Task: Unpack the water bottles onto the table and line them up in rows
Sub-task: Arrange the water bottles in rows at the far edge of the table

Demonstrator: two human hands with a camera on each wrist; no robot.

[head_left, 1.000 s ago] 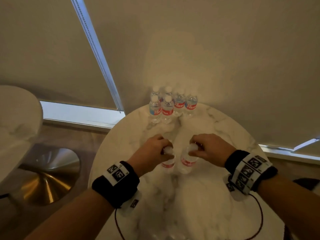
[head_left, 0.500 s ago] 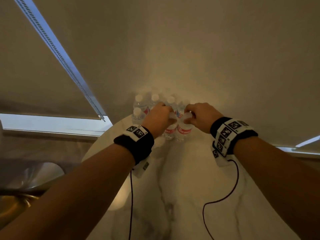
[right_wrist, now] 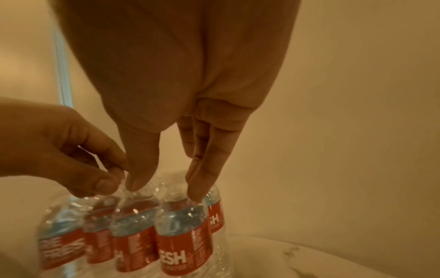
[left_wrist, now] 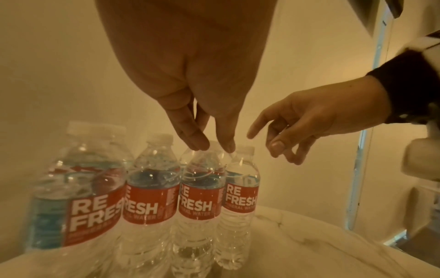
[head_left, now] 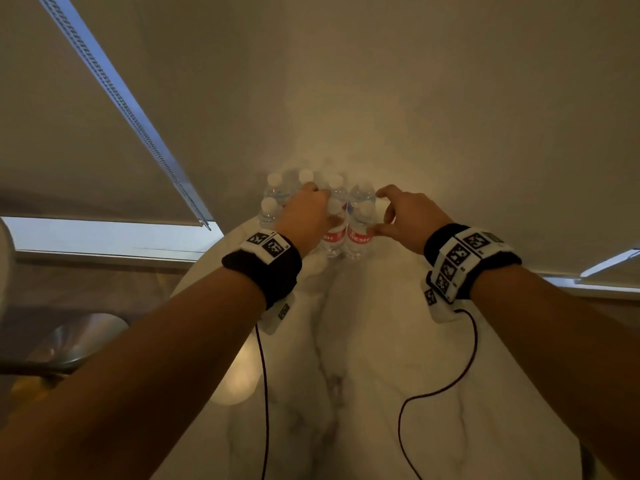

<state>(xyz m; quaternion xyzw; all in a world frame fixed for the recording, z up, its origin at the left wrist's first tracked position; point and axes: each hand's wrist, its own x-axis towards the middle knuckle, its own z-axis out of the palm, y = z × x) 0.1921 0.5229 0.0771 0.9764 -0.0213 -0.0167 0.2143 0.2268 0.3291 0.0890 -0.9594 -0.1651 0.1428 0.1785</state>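
Several clear water bottles with red labels (left_wrist: pixel 147 205) stand in a tight group at the far edge of the round marble table (head_left: pixel 381 358). Two front bottles stand side by side on the marble. My left hand (head_left: pixel 323 206) is over the left one (head_left: pixel 332 237), and its thumb and fingertips (left_wrist: pixel 200 145) pinch the cap from above. My right hand (head_left: pixel 377 211) sits just right of the other front bottle (head_left: pixel 360 237). It is spread in a loose C, with straight fingertips (right_wrist: pixel 196 193) brushing the bottle's shoulder.
A window blind with a bead chain (head_left: pixel 138 123) hangs behind the table, close to the bottles. Two thin dark cables (head_left: pixel 433 393) trail from my wrist cameras across the marble. A metal pedestal base (head_left: pixel 76 337) stands on the floor to the left.
Both hands carried a bottle each from mid-table to the far group and set them down upright. The right hand has since let go of its bottle's cap and spread.
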